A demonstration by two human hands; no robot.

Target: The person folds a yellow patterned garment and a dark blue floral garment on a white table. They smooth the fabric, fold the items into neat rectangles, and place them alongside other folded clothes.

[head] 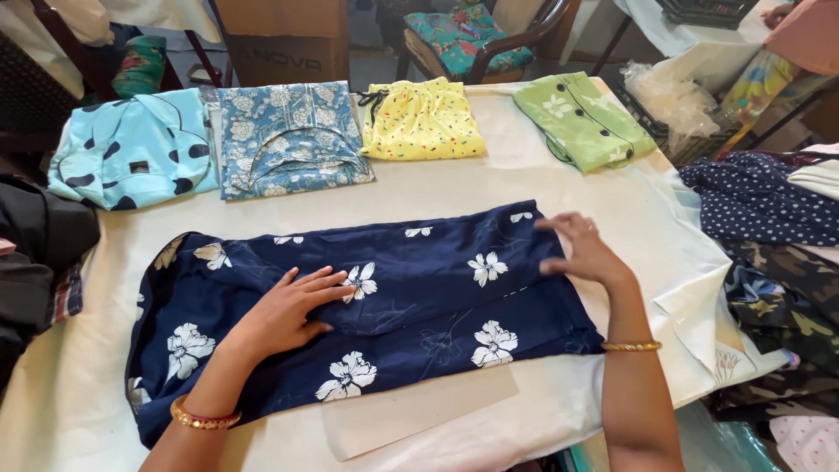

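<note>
**Q:** Navy cloth, centre of view: what is it, and where does it lie?

**A:** Soft, thin, navy garment [419, 306] printed with white flowers, spread flat in a long rounded-oblong shape across the middle of the counter [79, 393], which is draped in smooth cream sheeting. A pale stiff sheet [411, 411] shows from under its near edge.

**Q:** How do your hands stand?

**A:** My left hand [288, 315] lies palm down on the garment, fingers spread wide and flat, gripping nothing. My right hand [581, 249] rests at the garment's right end, fingers bent lightly onto the edge of the cloth; whether they pinch it I cannot tell. Each wrist carries a gold bangle.

**Q:** What lies along the far edge?

**A:** Four folded garments in a row, left to right: a light blue one with dark spots [135, 149], a blue-and-white floral one [288, 140], a yellow speckled one with a dark drawstring [424, 121], and a green one with dark buttons [581, 121]. All are flat and roughly rectangular, well apart from the navy piece.

**Q:** And to the right?

**A:** A loose heap of clothes [773, 262]: a dotted navy fabric on top, camouflage-patterned cloth below it.
</note>
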